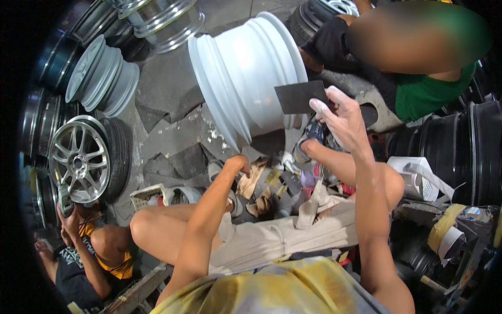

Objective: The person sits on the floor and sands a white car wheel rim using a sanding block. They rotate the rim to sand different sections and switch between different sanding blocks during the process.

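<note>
My right hand (342,118), dusted white, is raised and pinches a dark grey square of sandpaper (298,98) between thumb and fingers. The sheet overlaps the lower right side of a large white-coated wheel rim (251,68) that lies tilted on the floor in front of me. My left hand (240,164) hangs low below the rim, bent at the wrist. Beside it lie crumpled tan paper scraps (255,177). Its fingers are mostly turned from view, so I cannot see whether they hold anything.
Silver-grey rims (107,78) and a spoked wheel (79,162) stand on the left. A co-worker in green (436,97) sits at upper right; another person's hand (68,225) holds a tool at lower left. Black rims (444,152) and a white box (413,178) are on the right.
</note>
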Demonstrator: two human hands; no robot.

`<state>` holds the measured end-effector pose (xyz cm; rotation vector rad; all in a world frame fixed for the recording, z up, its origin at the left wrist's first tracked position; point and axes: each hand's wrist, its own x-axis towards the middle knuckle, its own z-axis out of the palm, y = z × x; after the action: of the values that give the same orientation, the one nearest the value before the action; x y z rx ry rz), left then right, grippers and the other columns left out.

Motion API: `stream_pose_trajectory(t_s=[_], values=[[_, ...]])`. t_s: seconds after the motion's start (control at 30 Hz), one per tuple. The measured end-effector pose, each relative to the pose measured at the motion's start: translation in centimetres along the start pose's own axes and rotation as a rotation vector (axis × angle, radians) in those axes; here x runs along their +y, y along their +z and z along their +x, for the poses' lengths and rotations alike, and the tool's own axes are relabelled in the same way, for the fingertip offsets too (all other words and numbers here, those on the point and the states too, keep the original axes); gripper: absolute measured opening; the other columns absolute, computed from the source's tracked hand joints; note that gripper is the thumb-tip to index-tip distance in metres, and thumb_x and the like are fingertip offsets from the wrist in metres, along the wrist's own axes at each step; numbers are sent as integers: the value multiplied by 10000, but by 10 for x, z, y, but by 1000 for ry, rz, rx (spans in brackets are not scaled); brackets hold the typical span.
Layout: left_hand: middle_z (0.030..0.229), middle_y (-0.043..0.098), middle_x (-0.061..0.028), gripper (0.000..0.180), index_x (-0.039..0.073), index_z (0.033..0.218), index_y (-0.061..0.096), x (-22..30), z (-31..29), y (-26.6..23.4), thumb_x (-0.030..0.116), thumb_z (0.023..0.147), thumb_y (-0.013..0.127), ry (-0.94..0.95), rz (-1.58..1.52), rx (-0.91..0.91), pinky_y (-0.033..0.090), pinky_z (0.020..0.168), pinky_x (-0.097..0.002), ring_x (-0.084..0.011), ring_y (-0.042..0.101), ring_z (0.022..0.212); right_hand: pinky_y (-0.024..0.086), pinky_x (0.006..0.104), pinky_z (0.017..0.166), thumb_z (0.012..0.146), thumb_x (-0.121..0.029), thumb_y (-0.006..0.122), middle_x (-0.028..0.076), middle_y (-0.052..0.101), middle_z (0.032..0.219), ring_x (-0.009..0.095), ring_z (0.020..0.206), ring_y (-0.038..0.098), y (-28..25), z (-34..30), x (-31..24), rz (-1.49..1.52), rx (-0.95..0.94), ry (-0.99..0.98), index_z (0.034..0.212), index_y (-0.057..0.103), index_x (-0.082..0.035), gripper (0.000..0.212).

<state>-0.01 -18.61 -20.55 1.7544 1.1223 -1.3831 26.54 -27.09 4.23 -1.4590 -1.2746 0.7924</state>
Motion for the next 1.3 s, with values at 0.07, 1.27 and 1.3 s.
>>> stream_pose_trajectory(t_s=[0.07,1.27,1.3], values=[[1155,742,-158,608,-11,1152,732,18,-13,-7,496,820,785,363,-202,-7,581,790,-414,-292,737,903,420,258,593,932,-85,718,17,519,786,62,669,478,3,5,-1,-20,69,-55,930,625,65,177],[935,713,-8,84,60,990,736,57,-237,-76,139,962,731,1439,-1912,400,535,800,-264,-79,635,836,444,251,947,1082,-180,517,1,612,1098,76,1036,563,36,-14,-45,417,60,-121,1212,640,27,274],[935,715,-12,92,60,993,738,56,-235,-77,147,963,731,1435,-1937,383,535,805,-273,-87,637,838,433,257,974,1093,-192,487,6,608,1130,86,1064,558,41,-15,-39,381,66,-131,1247,628,37,311]])
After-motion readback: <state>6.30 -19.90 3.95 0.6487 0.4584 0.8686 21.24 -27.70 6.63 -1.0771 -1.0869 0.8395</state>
